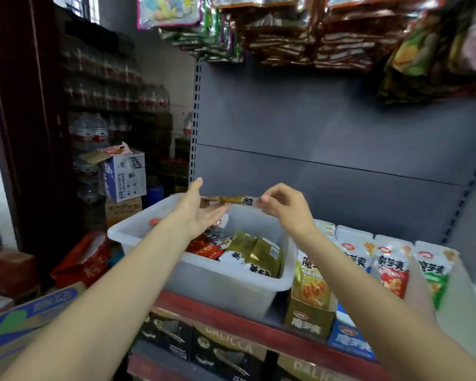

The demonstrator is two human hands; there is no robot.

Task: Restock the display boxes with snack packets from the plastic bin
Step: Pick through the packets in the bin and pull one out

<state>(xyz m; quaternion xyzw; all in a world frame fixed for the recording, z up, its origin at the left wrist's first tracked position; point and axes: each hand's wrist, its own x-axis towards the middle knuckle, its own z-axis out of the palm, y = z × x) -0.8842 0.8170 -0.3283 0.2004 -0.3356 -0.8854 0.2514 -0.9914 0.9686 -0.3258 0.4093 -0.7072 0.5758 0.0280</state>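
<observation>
A gold snack packet (232, 200) is held flat above the white plastic bin (220, 284). My right hand (285, 207) pinches its right end. My left hand (199, 209) lies palm up with straight fingers under its left end. Inside the bin lie more gold packets (254, 255) and red ones (206, 247). To the right of the bin, on the shelf, stand several display boxes: a gold one (309, 306), a blue one (349, 336), and red (392, 268) and green (433, 270) packets standing upright in their rows.
The red-edged shelf (231, 317) carries the bin and boxes against a grey back panel (327, 138). Snack bags (300, 31) hang overhead. Black cartons (220, 350) sit on the shelf below. Cardboard boxes (123, 176) and water bottles (91, 132) crowd the left.
</observation>
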